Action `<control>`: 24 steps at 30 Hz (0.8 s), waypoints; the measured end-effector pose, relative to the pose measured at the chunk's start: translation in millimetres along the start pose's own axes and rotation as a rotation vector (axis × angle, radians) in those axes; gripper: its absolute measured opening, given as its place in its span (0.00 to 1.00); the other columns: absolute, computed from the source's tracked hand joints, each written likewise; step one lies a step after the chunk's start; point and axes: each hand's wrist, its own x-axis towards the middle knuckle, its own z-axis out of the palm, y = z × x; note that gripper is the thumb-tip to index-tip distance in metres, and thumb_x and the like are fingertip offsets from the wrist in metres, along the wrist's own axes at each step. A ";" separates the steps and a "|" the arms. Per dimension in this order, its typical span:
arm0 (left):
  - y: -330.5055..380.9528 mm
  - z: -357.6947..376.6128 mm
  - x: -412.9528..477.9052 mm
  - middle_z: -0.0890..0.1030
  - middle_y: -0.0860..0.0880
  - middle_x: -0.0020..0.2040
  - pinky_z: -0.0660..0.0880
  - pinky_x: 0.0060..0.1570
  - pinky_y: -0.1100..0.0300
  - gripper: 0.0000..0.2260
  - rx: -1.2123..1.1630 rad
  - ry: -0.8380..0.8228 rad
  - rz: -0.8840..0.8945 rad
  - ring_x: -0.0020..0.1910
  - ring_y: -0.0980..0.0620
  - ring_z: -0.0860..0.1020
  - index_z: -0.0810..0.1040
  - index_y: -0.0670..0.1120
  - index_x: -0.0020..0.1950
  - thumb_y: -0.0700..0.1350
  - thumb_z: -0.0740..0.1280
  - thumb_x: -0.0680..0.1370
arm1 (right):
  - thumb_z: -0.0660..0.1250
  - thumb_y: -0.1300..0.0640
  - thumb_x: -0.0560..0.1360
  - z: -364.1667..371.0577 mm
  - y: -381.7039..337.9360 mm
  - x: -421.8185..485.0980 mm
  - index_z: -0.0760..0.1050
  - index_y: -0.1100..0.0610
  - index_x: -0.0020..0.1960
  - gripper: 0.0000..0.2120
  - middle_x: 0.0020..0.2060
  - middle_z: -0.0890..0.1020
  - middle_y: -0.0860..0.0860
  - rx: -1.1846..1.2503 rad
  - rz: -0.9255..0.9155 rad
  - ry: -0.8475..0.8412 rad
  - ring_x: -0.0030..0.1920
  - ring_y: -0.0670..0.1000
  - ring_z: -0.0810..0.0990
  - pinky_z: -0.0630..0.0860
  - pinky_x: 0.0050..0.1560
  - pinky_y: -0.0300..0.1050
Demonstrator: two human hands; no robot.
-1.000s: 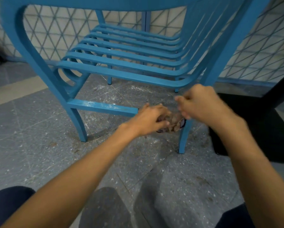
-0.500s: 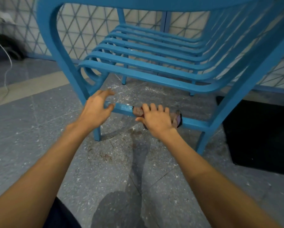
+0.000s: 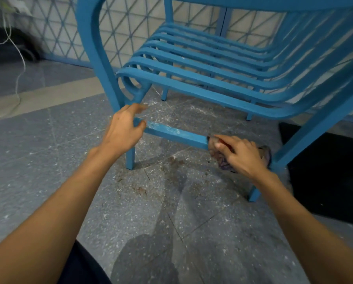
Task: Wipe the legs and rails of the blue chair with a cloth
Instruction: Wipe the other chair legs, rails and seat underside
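Note:
The blue chair [image 3: 212, 64] stands in front of me on the grey floor, seen from low down. Its lower front rail [image 3: 175, 133] runs between the left leg [image 3: 130, 158] and the right leg [image 3: 254, 194]. My left hand [image 3: 124, 130] is at the rail's left end by the leg, thumb lying on the rail and fingers stretched out straight above it. My right hand [image 3: 242, 155] grips a crumpled brownish cloth [image 3: 222, 161] and presses it round the rail's right end. The rail under the cloth is hidden.
A black mat [image 3: 325, 171] lies on the floor right of the chair. A white cable [image 3: 18, 58] trails down at the far left near a dark object [image 3: 18, 46]. A lattice-patterned wall [image 3: 58, 27] stands behind. Dust and brown stains mark the floor [image 3: 171, 177].
The cloth passed from my left hand to my right, which has slid it right along the rail to its right end. My left hand moved to the rail's left end.

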 end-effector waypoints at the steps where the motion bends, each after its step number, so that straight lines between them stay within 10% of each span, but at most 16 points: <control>1: 0.7 1.0 -0.1 0.76 0.45 0.63 0.70 0.63 0.50 0.17 0.001 -0.009 -0.001 0.61 0.45 0.75 0.73 0.46 0.66 0.43 0.65 0.77 | 0.52 0.39 0.79 4.6 -13.9 6.7 0.65 0.42 0.71 0.22 0.64 0.76 0.51 -0.006 -0.032 0.001 0.63 0.57 0.74 0.65 0.62 0.55; 7: -2.3 0.2 5.4 0.81 0.49 0.56 0.74 0.59 0.46 0.12 -0.009 -0.113 -0.074 0.57 0.46 0.78 0.77 0.49 0.59 0.47 0.66 0.76 | 0.58 0.44 0.79 28.1 -97.4 44.1 0.61 0.44 0.74 0.24 0.67 0.74 0.51 -0.052 -0.215 0.002 0.62 0.59 0.74 0.66 0.62 0.57; 15: -27.6 -31.9 15.5 0.83 0.43 0.44 0.78 0.50 0.48 0.07 -0.233 -0.117 -0.414 0.46 0.45 0.81 0.82 0.44 0.39 0.46 0.68 0.72 | 0.64 0.50 0.77 13.4 -19.4 0.9 0.64 0.41 0.71 0.23 0.66 0.75 0.46 0.119 -0.272 0.113 0.64 0.53 0.75 0.71 0.64 0.57; 21: -39.8 -35.6 12.5 0.78 0.43 0.62 0.74 0.61 0.45 0.22 -0.250 -0.034 -0.481 0.60 0.42 0.76 0.71 0.45 0.69 0.46 0.68 0.76 | 0.65 0.45 0.76 2.1 -54.7 20.6 0.70 0.39 0.67 0.19 0.58 0.81 0.46 0.259 -0.052 -0.030 0.58 0.50 0.79 0.74 0.60 0.51; 24: -32.5 -33.5 12.0 0.77 0.48 0.63 0.73 0.59 0.52 0.22 -0.350 -0.006 -0.382 0.62 0.47 0.74 0.71 0.50 0.68 0.43 0.68 0.75 | 0.64 0.48 0.78 20.3 -108.5 42.0 0.65 0.40 0.71 0.23 0.64 0.77 0.45 0.133 -0.169 -0.029 0.61 0.51 0.76 0.69 0.64 0.51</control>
